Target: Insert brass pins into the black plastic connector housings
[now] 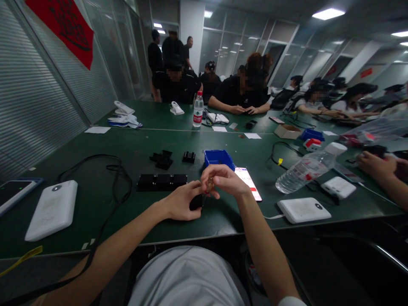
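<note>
My left hand [183,202] is closed around a small black plastic block [196,202] on the table near its front edge. Just above that block, my right hand [223,180] curls with its fingertips drawn together. Whatever they pinch is too small and blurred to name. Beyond my left hand lies a row of black block-like parts [162,182] with small shiny bits between them. Behind the row are a single black part [189,157] and a loose pile of black pieces [162,159]. A blue bin [218,157] sits right behind my right hand, its contents mostly hidden.
A lit phone [247,183] lies right of the bin. Further right are a tilted water bottle [307,168] and a white power bank [304,210]. Another white power bank [52,210] and a black cable [117,170] lie at left. A co-worker's hand [376,163] is at far right.
</note>
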`<state>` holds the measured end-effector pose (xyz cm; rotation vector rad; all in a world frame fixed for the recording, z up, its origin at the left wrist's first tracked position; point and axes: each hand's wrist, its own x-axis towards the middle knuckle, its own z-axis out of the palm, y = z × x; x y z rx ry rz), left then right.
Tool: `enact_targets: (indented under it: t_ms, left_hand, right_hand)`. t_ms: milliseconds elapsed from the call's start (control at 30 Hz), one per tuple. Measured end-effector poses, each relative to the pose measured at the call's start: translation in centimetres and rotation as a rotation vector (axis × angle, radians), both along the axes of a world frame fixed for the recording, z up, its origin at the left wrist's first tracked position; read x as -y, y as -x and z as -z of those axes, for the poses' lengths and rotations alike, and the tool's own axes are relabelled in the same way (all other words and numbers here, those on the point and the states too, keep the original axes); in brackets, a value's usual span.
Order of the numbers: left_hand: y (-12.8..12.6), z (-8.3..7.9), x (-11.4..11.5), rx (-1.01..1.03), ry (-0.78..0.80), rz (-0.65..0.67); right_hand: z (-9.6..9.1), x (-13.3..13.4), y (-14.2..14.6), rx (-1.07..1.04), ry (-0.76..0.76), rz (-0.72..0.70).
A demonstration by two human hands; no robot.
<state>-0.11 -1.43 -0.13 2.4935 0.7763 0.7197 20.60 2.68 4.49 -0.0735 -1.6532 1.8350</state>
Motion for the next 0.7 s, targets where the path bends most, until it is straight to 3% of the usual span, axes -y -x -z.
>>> enact_targets:
  t_ms: [233, 700]
  left_hand:
    - [0.08, 0.47, -0.07, -0.006, -0.029, -0.007]
    - [-0.01, -0.04, -0.01, -0.008, 0.014, -0.006]
  right_hand:
    - [0.13, -0.19, -0.03, 0.026, 0.005, 0.034]
    - [0.25, -0.48, 0.45, -0.03, -0.057, 0.156]
